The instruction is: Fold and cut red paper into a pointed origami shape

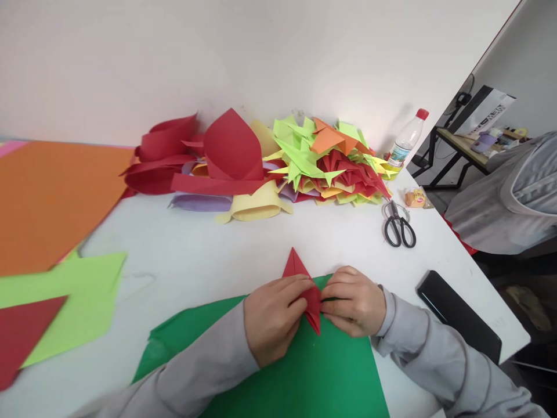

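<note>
A folded piece of red paper [297,264], pointed at its top and bottom, is between my hands above a green sheet [331,371]. My left hand [278,313] grips its left side, fingers closed over the front. On the other side, the fingertips of my right hand [353,302] pinch the paper's right edge. The fingers cover part of the folds. Beneath both hands, the green sheet lies flat on the white table, with a creased corner at its left.
Behind are folded paper shapes [304,151] and rolled red paper pieces [232,145]. Black scissors [399,226], a bottle [404,142], a wrapped snack [415,198] and a black phone [459,316] lie or stand to the right. Orange sheets [56,203] are at left. Another person's grey clothing [505,186] shows beyond the table.
</note>
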Available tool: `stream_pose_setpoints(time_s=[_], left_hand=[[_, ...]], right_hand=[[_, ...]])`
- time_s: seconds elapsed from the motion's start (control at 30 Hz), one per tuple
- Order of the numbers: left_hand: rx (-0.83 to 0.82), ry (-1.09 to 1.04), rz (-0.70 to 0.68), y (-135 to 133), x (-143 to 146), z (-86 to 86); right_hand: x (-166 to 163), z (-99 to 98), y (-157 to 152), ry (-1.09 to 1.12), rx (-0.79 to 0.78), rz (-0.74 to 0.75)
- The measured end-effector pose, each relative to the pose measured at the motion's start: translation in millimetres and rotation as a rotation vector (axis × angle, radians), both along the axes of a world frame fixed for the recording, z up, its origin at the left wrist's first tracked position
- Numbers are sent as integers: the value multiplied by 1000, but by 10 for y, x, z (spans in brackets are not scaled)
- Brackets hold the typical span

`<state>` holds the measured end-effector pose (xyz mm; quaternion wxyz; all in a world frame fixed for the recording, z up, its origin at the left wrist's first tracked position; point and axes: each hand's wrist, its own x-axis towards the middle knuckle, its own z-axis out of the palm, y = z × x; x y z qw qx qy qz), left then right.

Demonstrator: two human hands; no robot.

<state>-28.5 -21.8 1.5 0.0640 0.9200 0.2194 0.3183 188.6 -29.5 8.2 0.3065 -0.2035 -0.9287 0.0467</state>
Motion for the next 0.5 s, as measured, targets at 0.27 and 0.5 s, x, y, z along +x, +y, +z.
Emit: stream_pose_setpoints(time_s=[0.27,0.5], left_hand=[[-129,-213,-52,8,-44,-175],[-246,-194,90,-9,-43,-150]], right_hand=[[4,-32,-25,-107,-22,-20],[-20,-35,-33,-22,-88,-64]])
